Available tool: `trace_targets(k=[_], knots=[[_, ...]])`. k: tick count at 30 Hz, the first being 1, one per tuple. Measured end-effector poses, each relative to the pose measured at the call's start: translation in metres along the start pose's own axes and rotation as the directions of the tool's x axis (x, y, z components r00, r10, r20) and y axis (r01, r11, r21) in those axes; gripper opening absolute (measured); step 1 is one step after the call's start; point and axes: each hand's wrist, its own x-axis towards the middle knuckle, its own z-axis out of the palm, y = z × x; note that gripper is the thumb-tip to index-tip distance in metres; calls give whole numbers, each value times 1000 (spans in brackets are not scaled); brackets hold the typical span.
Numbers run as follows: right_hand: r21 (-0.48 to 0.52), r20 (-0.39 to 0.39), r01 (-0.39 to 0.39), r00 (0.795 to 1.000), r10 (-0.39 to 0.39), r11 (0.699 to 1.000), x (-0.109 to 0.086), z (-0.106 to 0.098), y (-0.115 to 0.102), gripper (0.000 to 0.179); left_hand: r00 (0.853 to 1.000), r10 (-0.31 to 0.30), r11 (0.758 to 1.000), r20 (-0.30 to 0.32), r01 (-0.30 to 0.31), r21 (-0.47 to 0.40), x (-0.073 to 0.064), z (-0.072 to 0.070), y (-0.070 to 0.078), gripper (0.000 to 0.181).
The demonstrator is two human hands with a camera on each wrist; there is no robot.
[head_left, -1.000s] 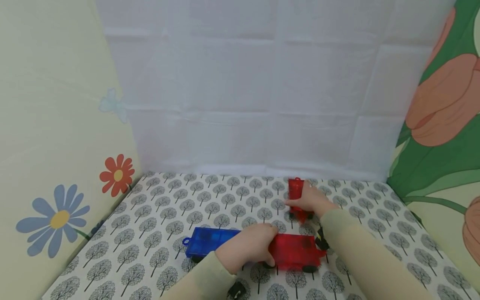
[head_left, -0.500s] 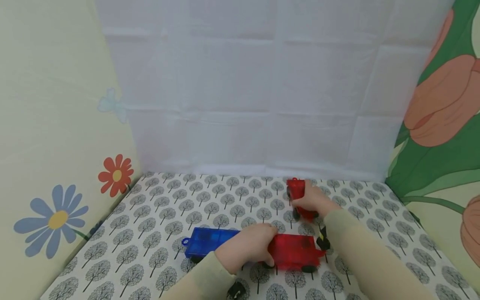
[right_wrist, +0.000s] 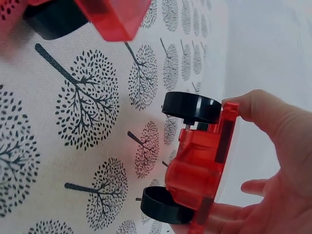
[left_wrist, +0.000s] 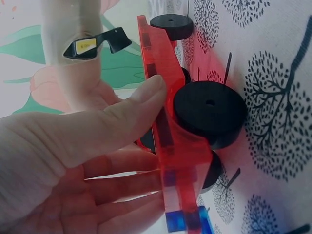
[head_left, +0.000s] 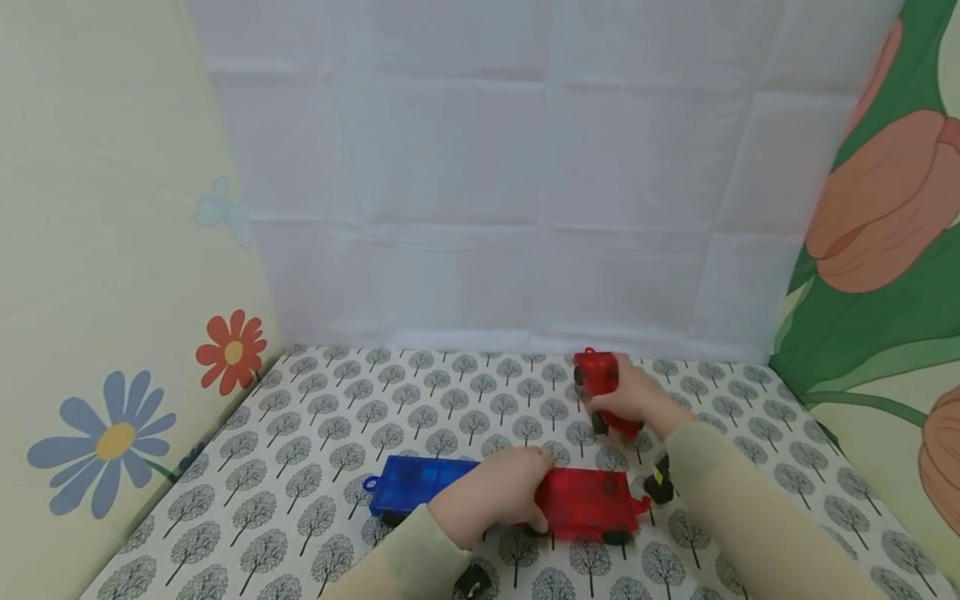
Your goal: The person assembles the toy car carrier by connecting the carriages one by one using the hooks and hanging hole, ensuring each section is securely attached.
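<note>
Near the front, my left hand [head_left: 501, 493] holds a see-through red toy car base [head_left: 588, 502] with black wheels, thumb on one side and fingers on the other in the left wrist view. To its left is a blue car base [head_left: 420, 485] with a ring at its end; a blue piece [left_wrist: 178, 220] meets the red one's end there. Farther back, my right hand [head_left: 637, 397] grips a second red car base [head_left: 597, 372] between thumb and fingers. It stands tilted in the right wrist view, its wheels [right_wrist: 191, 107] and underside showing.
A white cloth [head_left: 450, 417] printed with trees covers the table. Behind it hangs a white sheet [head_left: 487, 208]. Flower-patterned walls [head_left: 135, 250] close in both sides. Black wrist straps show at both sleeves.
My right hand has shifted a little to the right and up with the second red car base, which has turned and tilted. My left hand and the front cars stay in place.
</note>
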Motion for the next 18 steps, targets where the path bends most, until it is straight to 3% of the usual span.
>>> trace_targets(k=[18], knots=[[52, 89, 94, 991, -99, 994, -34, -23, 2, 91, 1000, 0, 1000, 1, 0, 6, 1, 0, 0, 51]])
